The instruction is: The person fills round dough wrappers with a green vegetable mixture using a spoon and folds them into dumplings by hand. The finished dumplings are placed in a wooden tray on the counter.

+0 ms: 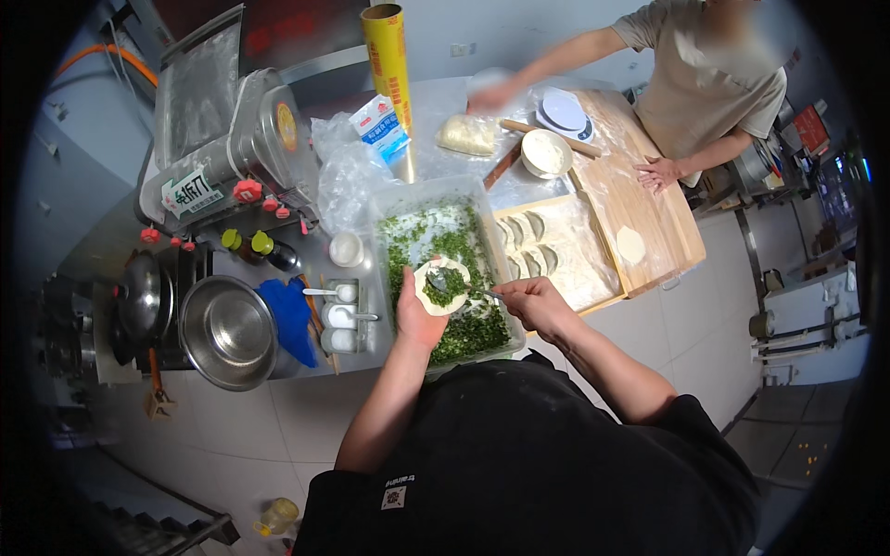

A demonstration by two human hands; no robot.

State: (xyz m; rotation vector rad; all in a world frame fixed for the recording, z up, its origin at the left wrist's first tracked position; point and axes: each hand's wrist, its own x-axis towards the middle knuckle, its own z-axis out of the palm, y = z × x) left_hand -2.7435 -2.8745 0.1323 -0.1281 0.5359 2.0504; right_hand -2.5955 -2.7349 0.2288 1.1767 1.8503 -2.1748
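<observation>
On the palm of my left hand lies a round dough wrapper, topped with chopped green filling. My right hand grips a metal spoon, whose bowl rests on that filling. Both hands are over a clear plastic tub that contains more chopped greens. Right of the tub, folded dumplings sit in two rows on a floured wooden tray.
A co-worker reaches across a wooden board bearing one flat wrapper. Behind are a flour bowl, a scale and dough. Leftward stand a seasoning box, a steel basin and a dough machine.
</observation>
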